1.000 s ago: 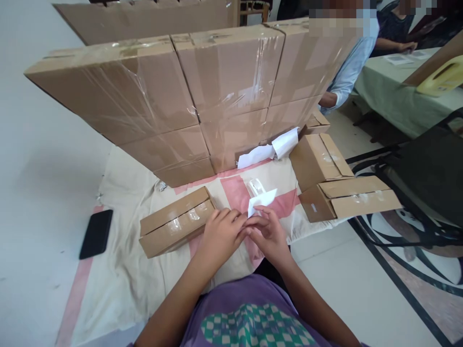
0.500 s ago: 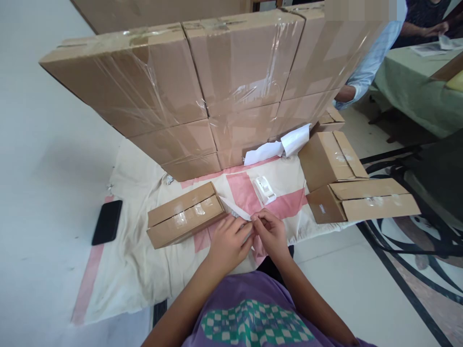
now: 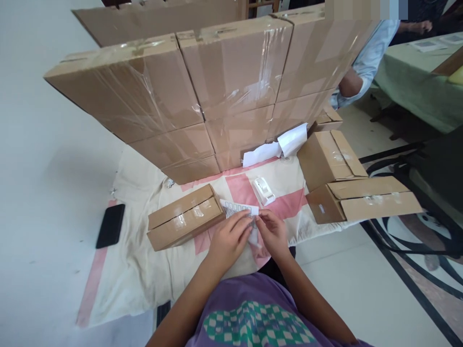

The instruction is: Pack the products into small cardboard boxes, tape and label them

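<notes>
Between my two hands is a white printed paper strip (image 3: 237,207) with a row of small box outlines along it. My left hand (image 3: 229,239) has its fingers closed on the strip's lower edge. At the strip's right end, my right hand (image 3: 270,233) pinches it between thumb and fingers. A small taped cardboard box (image 3: 186,217) lies just left of the strip on the cloth. Beyond my right hand sits a small white plastic device (image 3: 264,191). Part of the paper hangs below my fingers and is partly hidden.
Large taped cartons (image 3: 238,77) stand stacked behind. Torn white paper (image 3: 269,149) leans at their foot. Small cardboard boxes (image 3: 376,202) sit on the right edge of the cloth (image 3: 133,270). A black phone (image 3: 110,226) lies at left. A person's sleeve (image 3: 372,62) shows behind the cartons.
The paper strip has turned so its printed face shows upward. My hands stay in nearly the same place, with the right fingers shifted slightly along the strip.
</notes>
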The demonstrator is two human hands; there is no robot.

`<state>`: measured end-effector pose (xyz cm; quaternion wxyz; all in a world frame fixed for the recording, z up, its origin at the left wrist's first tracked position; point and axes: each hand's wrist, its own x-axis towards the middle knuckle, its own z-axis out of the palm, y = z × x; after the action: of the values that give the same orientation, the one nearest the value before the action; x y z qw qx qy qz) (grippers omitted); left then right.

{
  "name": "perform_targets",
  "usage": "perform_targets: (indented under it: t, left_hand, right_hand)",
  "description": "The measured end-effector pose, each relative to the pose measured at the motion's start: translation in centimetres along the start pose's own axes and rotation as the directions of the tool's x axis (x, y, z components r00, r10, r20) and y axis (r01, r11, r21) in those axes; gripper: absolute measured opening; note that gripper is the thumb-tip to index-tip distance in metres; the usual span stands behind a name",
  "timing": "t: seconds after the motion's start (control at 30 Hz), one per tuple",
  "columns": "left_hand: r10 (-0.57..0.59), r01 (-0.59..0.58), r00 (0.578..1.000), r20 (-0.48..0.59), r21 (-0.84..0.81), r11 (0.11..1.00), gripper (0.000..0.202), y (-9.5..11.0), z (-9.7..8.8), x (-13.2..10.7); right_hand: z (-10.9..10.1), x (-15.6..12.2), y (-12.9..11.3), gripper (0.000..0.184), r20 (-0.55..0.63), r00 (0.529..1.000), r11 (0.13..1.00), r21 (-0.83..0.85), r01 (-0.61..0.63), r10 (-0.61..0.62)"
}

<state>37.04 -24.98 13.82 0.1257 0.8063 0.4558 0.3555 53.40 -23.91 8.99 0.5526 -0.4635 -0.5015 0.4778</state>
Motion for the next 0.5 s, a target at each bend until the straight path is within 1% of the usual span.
perform_targets:
  t: [0.07, 0.1, 0.17, 0.2, 0.27, 0.37, 0.5]
  left_hand:
    - [-0.015, 0.021, 0.997, -0.070, 0.098, 0.995, 0.028, 0.2, -0.3, 0.3]
    - [-0.008, 0.020, 0.997, -0.079, 0.147, 0.989, 0.029, 0.2, -0.5, 0.5]
    - [0.018, -0.009, 0.999, -0.046, 0.191, 0.982, 0.026, 0.2, -0.9, 0.8]
    - [0.027, -0.022, 0.999, -0.026, 0.183, 0.983, 0.023, 0.1, -1.1, 0.9]
    - [0.034, -0.031, 0.999, -0.019, 0.137, 0.990, 0.017, 0.0, -1.4, 0.9]
    - [0.045, -0.044, 0.999, -0.026, 0.035, 0.998, 0.014, -0.4, -1.8, 0.8]
    - [0.140, -0.139, 0.990, 0.027, -0.048, 0.989, 0.014, -1.3, -2.6, 0.5]
  right_hand:
    - [-0.1, -0.1, -0.4, 0.010, 0.017, 0.999, 0.999, -0.020, 0.038, -0.038]
    - [-0.1, -0.1, -0.8, 0.009, 0.045, 0.996, 0.997, -0.033, 0.073, -0.072]
    - [-0.2, 0.0, -1.6, 0.009, 0.120, 0.982, 0.987, -0.054, 0.153, -0.146]
    - [-0.2, 0.0, -2.1, 0.009, 0.158, 0.972, 0.981, -0.058, 0.186, -0.175]
    - [-0.4, 0.1, -2.8, 0.010, 0.213, 0.954, 0.971, -0.063, 0.229, -0.211]
    - [-0.6, 0.2, -3.4, 0.013, 0.270, 0.936, 0.966, -0.059, 0.252, -0.227]
    - [-0.9, 0.1, -3.7, 0.012, 0.342, 0.906, 0.958, -0.049, 0.281, -0.248]
